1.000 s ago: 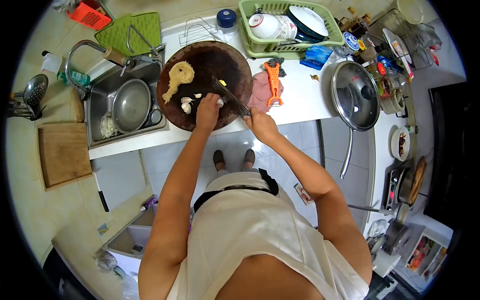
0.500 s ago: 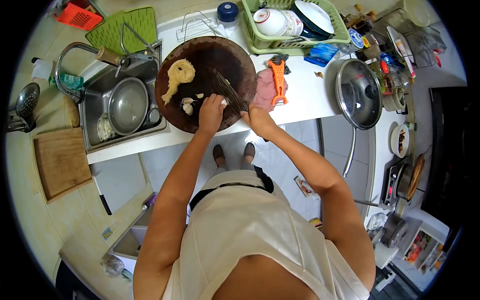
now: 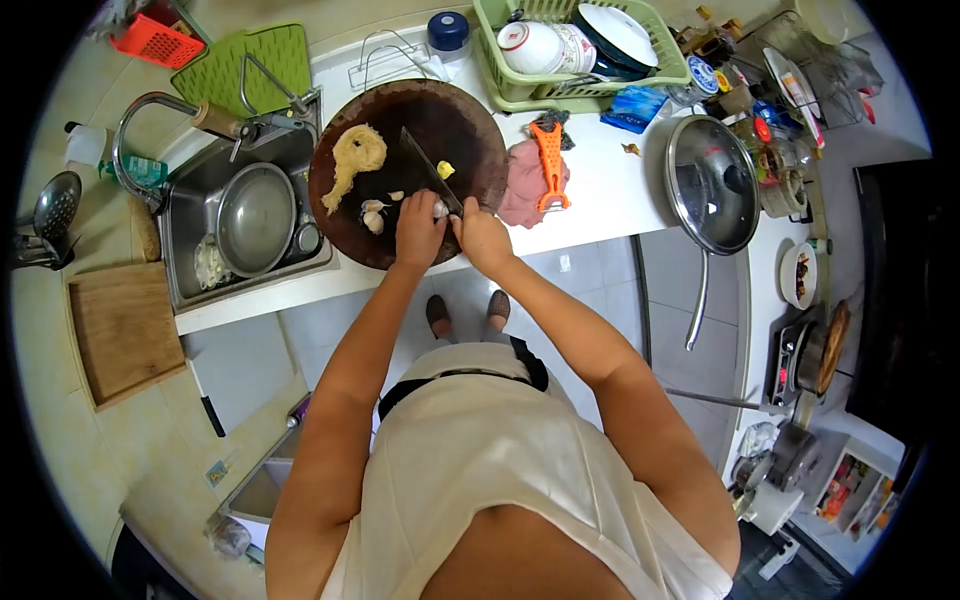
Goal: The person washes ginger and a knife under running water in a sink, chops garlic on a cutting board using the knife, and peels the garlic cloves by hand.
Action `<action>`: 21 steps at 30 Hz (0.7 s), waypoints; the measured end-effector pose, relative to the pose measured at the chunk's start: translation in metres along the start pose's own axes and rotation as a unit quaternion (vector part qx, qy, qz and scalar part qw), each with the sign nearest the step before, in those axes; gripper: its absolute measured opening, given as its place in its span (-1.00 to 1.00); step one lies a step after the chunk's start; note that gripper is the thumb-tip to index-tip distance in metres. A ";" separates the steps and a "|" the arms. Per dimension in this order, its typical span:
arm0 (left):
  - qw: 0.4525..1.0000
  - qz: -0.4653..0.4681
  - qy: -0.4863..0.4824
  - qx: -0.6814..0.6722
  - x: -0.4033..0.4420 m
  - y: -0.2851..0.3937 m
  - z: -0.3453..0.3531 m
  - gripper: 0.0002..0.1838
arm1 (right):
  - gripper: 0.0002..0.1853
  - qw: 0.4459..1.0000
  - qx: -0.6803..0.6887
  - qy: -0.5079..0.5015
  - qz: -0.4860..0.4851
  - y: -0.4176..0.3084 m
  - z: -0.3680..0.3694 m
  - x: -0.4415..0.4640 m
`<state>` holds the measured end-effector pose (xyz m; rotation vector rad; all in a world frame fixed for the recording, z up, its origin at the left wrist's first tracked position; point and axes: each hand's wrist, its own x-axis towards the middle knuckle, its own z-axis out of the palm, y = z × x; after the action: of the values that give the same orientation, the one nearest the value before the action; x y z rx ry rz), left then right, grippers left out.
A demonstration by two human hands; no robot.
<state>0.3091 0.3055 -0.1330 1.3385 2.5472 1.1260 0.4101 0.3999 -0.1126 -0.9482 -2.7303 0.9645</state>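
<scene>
My right hand (image 3: 482, 238) is closed round the handle of a kitchen knife (image 3: 428, 166). Its dark blade stands nearly edge-on, pointing up and left over a round, dark cutting board (image 3: 480, 115). Close beside it, my left hand (image 3: 420, 232) has its fingers bent together at a whitish garlic clove (image 3: 440, 209), just left of the blade. A small yellow piece (image 3: 445, 169) lies right of the blade. Several garlic cloves (image 3: 373, 217) rest left of my left hand. Farther back on the board is a tan, rough-looking curl with a tail (image 3: 357, 160).
Left of the board is a sink (image 3: 180, 235) with a metal basin (image 3: 256, 220). An orange peeler (image 3: 550, 165) lies on a pink cloth (image 3: 520, 185) to the right. Behind stands a green dish rack (image 3: 510, 90); farther right, a lidded pan (image 3: 712, 185) has its handle past the counter edge.
My right hand has moved left, nearer my left hand. The knife has turned from showing its broad side to nearly edge-on, and the yellow piece now shows fully beside it.
</scene>
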 end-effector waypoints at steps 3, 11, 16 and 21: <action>0.998 -0.001 -0.060 0.023 0.003 -0.003 -0.011 -0.61 | -0.69 1.000 0.003 -0.009 -0.001 0.009 -0.004 0.005; 1.000 -0.014 -0.002 0.000 -0.004 0.006 -0.004 -0.62 | -0.69 1.000 0.012 -0.004 -0.010 0.009 -0.005 0.001; 0.994 -0.040 -0.080 0.060 -0.002 0.013 -0.001 -0.68 | -0.68 1.000 0.017 0.002 0.010 0.012 0.001 0.002; 0.995 -0.006 -0.075 0.072 -0.013 -0.002 -0.021 -0.71 | -0.69 0.999 -0.007 -0.013 0.035 0.004 -0.015 0.001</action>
<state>0.3082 0.2835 -0.1219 1.3780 2.5640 0.8199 0.4160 0.4109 -0.1037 -1.0462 -2.7456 0.9784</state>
